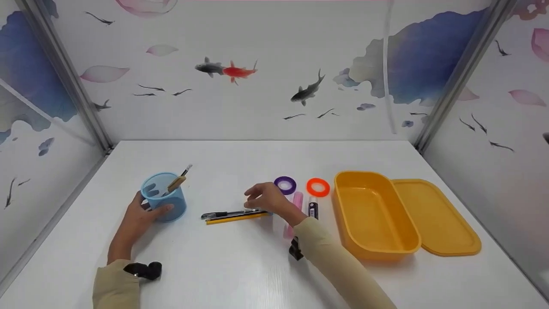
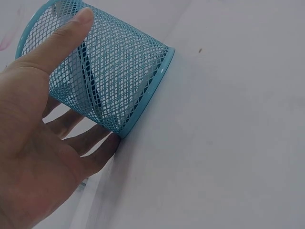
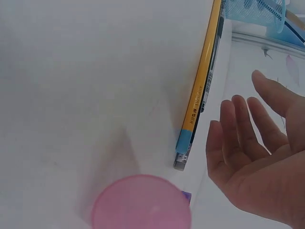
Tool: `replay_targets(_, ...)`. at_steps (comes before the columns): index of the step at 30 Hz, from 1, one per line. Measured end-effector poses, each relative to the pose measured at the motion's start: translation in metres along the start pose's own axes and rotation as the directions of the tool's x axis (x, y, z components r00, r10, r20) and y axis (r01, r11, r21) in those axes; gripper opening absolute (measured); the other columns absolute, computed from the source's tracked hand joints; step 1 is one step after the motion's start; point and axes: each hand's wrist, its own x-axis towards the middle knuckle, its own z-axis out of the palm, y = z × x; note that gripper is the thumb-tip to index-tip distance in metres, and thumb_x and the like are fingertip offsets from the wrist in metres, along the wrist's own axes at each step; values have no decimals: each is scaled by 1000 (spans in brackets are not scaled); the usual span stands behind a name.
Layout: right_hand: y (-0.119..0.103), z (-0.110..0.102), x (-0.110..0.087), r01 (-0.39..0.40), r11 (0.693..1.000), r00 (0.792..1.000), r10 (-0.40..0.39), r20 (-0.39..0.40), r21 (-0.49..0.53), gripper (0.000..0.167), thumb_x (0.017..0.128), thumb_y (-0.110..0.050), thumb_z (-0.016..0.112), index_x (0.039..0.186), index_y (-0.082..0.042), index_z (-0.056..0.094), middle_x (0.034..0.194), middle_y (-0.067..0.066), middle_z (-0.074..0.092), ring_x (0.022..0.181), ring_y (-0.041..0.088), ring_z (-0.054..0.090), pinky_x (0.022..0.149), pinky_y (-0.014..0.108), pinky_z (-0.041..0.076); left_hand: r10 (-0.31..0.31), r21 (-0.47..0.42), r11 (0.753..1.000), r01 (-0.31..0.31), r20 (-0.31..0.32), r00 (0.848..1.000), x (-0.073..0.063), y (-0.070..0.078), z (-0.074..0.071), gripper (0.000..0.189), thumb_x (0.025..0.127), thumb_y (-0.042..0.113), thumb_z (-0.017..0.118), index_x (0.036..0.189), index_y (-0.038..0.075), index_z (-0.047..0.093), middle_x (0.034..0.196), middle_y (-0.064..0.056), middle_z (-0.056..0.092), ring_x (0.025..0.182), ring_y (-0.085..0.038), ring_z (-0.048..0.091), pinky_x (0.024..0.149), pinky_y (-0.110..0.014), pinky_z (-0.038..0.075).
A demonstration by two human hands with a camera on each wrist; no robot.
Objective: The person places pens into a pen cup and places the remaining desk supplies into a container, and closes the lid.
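A light blue mesh pencil cup [image 1: 171, 210] is gripped by my left hand [image 1: 139, 219], its thumb across the near side and the other fingers round the far side. A slim tool with a tan wooden-looking part [image 1: 176, 183] leans out over the cup's rim. My right hand [image 1: 268, 198] hovers by the right end of a yellow pencil [image 1: 231, 220] and black pens [image 1: 216, 215] lying side by side on the table. In the right wrist view its fingers are loosely bent, with nothing between them, beside the pencil's blue-banded end [image 3: 183, 141].
Right of the right hand lie a purple ring [image 1: 293, 186], an orange ring [image 1: 309, 187], a pink tube [image 1: 289, 229] and a dark-labelled white stick [image 1: 313, 209]. Beyond them stands a yellow box [image 1: 373, 249], its lid [image 1: 450, 231] alongside. Printed panels [image 1: 257, 120] enclose the table.
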Motion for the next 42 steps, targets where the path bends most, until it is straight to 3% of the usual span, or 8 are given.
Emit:
replay_targets(9, 1, -2, 4, -119, 993, 993, 119, -11, -27, 31, 84, -16, 81, 115, -13, 74, 107, 4, 73, 91, 18, 65, 93, 33, 58, -1, -8, 1000, 1, -5, 1000, -1, 0, -1, 114, 87, 51, 74, 161, 7, -2, 166, -27, 12, 150, -52, 19, 121, -66, 23)
replay_targets(15, 3, 3, 6, -149, 987, 989, 148, -15, -61, 22, 83, -11, 81, 105, -12, 78, 99, 3, 73, 84, 17, 62, 87, 30, 59, -23, 3, 1000, 23, 6, 1000, -3, -3, 0, 116, 87, 52, 74, 161, 7, -3, 166, -26, 10, 151, -52, 18, 121, -65, 23)
replay_targets(27, 0, 5, 9, -93, 971, 995, 97, 8, -219, 14, 84, -9, 80, 99, -11, 79, 90, 3, 72, 79, 15, 60, 83, 30, 60, -19, -3, 1000, 19, 3, 1000, -1, -2, -1, 113, 88, 48, 74, 161, 6, -2, 166, -27, 11, 151, -51, 20, 122, -63, 25)
replay_targets(37, -2, -2, 9, -115, 957, 989, 135, 59, -268, 6, 88, -12, 76, 94, -12, 78, 87, 3, 68, 76, 16, 59, 73, 30, 58, -14, -9, 1000, 14, 5, 1000, 1, 1, 2, 114, 88, 49, 74, 161, 6, -2, 166, -26, 10, 151, -51, 19, 122, -63, 24)
replay_targets(42, -5, -5, 10, -94, 960, 989, 120, 85, -264, 9, 88, -12, 76, 97, -12, 77, 90, 2, 69, 79, 16, 60, 80, 30, 59, -6, -7, 1000, 6, 0, 1000, 1, 0, -1, 113, 88, 50, 74, 161, 6, -1, 167, -26, 11, 151, -51, 20, 121, -64, 24)
